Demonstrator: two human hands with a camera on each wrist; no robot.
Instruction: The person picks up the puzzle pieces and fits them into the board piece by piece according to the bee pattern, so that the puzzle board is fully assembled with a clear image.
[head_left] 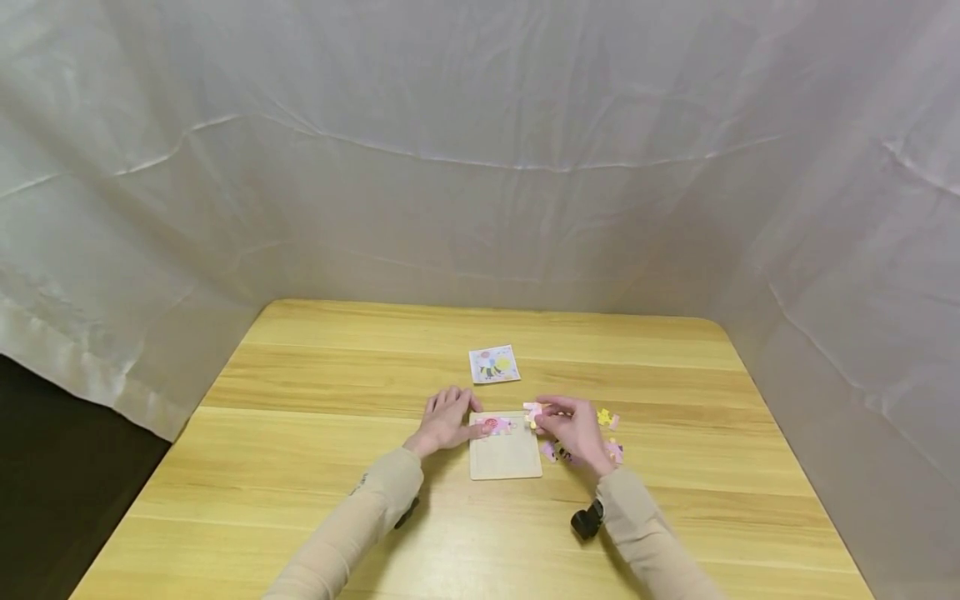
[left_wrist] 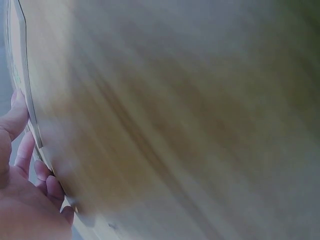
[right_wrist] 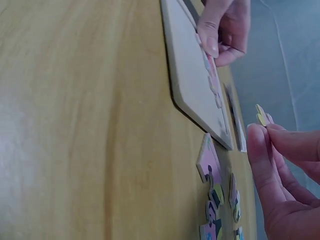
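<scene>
A pale wooden puzzle tray (head_left: pixel 506 458) (right_wrist: pixel 192 85) lies on the table in front of me, with a few pink pieces (head_left: pixel 497 426) set along its far edge. My left hand (head_left: pixel 448 419) (right_wrist: pixel 223 27) rests flat at the tray's top left corner, its fingers touching those pieces. My right hand (head_left: pixel 572 427) (right_wrist: pixel 280 175) hovers at the tray's top right corner and pinches a small pink and yellow puzzle piece (head_left: pixel 533 412) (right_wrist: pixel 262 116) between thumb and fingers. Several loose pieces (head_left: pixel 609 433) (right_wrist: pixel 212 195) lie on the table under and right of that hand.
A small printed picture card (head_left: pixel 494 364) lies beyond the tray. The wooden table (head_left: pixel 300 467) stands inside a white fabric backdrop (head_left: pixel 480 167). The left wrist view shows only blurred wood and my fingers (left_wrist: pixel 22 165).
</scene>
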